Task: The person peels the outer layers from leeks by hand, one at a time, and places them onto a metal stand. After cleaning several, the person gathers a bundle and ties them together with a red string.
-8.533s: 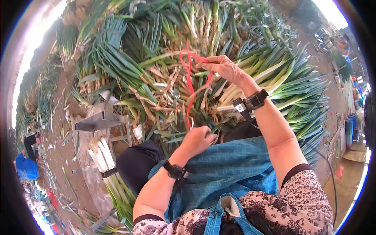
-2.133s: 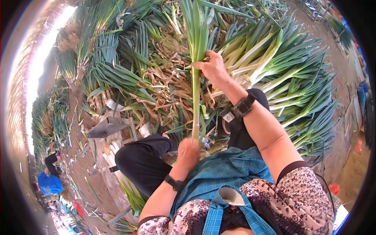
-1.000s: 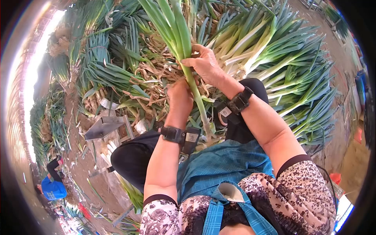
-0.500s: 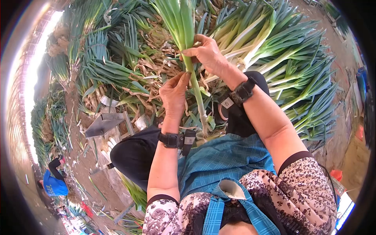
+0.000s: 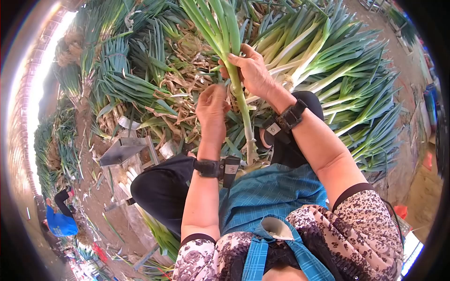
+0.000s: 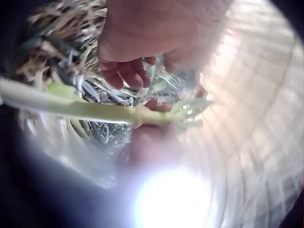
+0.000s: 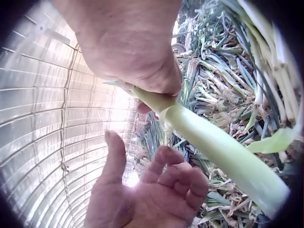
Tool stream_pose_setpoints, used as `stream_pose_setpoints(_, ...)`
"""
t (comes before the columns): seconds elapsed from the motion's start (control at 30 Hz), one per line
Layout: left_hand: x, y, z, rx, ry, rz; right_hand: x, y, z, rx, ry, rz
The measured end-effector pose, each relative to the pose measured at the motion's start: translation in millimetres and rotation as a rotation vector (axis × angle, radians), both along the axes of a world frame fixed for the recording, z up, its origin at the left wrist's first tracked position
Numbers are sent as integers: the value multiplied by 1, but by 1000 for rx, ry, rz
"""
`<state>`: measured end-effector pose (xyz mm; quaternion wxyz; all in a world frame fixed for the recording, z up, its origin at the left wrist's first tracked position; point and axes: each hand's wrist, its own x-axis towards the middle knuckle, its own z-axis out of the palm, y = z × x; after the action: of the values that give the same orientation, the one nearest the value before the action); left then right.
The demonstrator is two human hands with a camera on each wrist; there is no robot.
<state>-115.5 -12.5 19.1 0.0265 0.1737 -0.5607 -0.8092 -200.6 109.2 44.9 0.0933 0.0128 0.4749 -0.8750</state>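
Observation:
A long green onion stalk (image 5: 242, 103) leans in front of the person, leaves up and its lower end by the apron. The right hand (image 5: 253, 72) grips it just below the leaves. Beside the stalk, apart from it, is the left hand (image 5: 212, 108), fingers loosely bent and holding nothing. In the right wrist view the left hand (image 7: 147, 194) shows its palm, thumb apart from the fingers, below the pale stalk (image 7: 223, 152). The left wrist view has the stalk (image 6: 95, 110) passing under the left hand (image 6: 156, 33), with the right hand (image 6: 154, 142) behind it.
Peeled onions (image 5: 328, 79) lie fanned out at the right. Dry husks (image 5: 187, 89) and leafy bundles (image 5: 126, 84) cover the ground ahead and left. A metal stand (image 5: 123, 151) is beside the left knee. Another person in blue (image 5: 61, 224) is at the far left.
The red strip held earlier is out of the hands, and a stalk is in the right hand. Since half a second ago, the left hand has come off the stalk, which has shifted slightly right.

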Motion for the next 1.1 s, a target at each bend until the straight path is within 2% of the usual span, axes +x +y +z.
stream_pose_setpoints(0.03,-2,2,-2,1,1,2,-1,-1,-1,1,1,2)
stream_pose_setpoints(0.1,-7,1,-11,-323,70,-158,-2,-4,-5,-42,12,32)
stream_pose_setpoints(0.23,-2,-3,-25,-201,-28,-72,-4,-3,-2,-68,10,25)
stream_pose_setpoints(0.27,1,-7,-32,-61,46,-66,-6,-1,0,-69,2,17)
stream_pose_setpoints(0.3,4,-9,-40,-52,54,-71,-7,0,1,-59,9,12)
stream_pose_setpoints(0.37,8,-8,-37,156,35,-15,-7,1,0,-143,-20,-38)
stream_pose_setpoints(0.43,5,-2,-30,218,14,-9,-7,1,-3,-134,25,-24)
stream_pose_setpoints(0.53,-4,16,-14,-84,153,-93,-3,-2,-1,-123,-17,-36)
stream_pose_setpoints(0.63,-8,5,-23,-178,29,-55,-3,-1,2,-188,-63,-38)
stream_pose_setpoints(0.7,0,-1,-33,-200,47,-48,-4,2,3,-192,-73,-61)
stream_pose_setpoints(0.8,11,-8,-42,-143,86,-62,-6,1,0,-195,-76,-71)
stream_pose_setpoints(0.87,18,-1,-23,224,23,102,-7,0,0,-193,-77,-86)
stream_pose_setpoints(0.9,19,-1,-21,223,19,104,-6,0,0,-187,-77,-99)
stream_pose_setpoints(0.97,16,-3,-17,405,55,-7,-5,-1,1,-181,-68,-106)
stream_pose_setpoints(1.03,10,-1,-21,373,133,-61,-3,-2,1,-177,-59,-120)
stream_pose_setpoints(1.1,3,3,-24,-23,134,-96,-3,-1,1,-184,-81,-109)
